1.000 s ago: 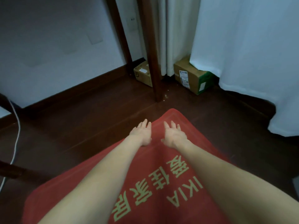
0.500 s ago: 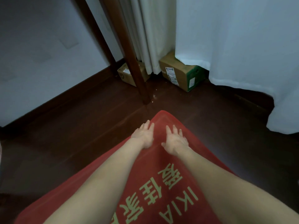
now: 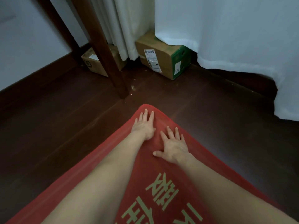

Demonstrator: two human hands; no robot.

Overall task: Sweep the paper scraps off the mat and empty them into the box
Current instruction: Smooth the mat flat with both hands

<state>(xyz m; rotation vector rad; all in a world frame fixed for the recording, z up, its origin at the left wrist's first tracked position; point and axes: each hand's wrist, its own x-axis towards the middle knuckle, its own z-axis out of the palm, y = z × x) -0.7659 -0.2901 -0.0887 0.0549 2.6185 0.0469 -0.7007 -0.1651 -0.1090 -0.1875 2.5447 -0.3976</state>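
Note:
A red mat (image 3: 202, 152) with pale printed characters lies on the dark wooden floor, one corner pointing away from me. My left hand (image 3: 144, 125) rests flat near that far corner, fingers spread, holding nothing. My right hand (image 3: 174, 147) lies flat just behind and to the right of it, fingers apart, also empty. A few tiny pale paper scraps (image 3: 131, 90) lie on the floor beyond the mat corner, beside a table leg. Two cardboard boxes stand by the wall: a small open box (image 3: 95, 65) and a larger closed box (image 3: 160, 60) with a green end.
A dark wooden table leg (image 3: 111, 65) stands between the mat corner and the small box; a second leg (image 3: 63, 29) is behind it. White curtains (image 3: 226, 29) hang to the floor at the back and right. A dark skirting board runs along the left wall.
Both hands have slid forward toward the mat's far corner and now press flat with fingers spread. The view has moved closer to the boxes and table leg.

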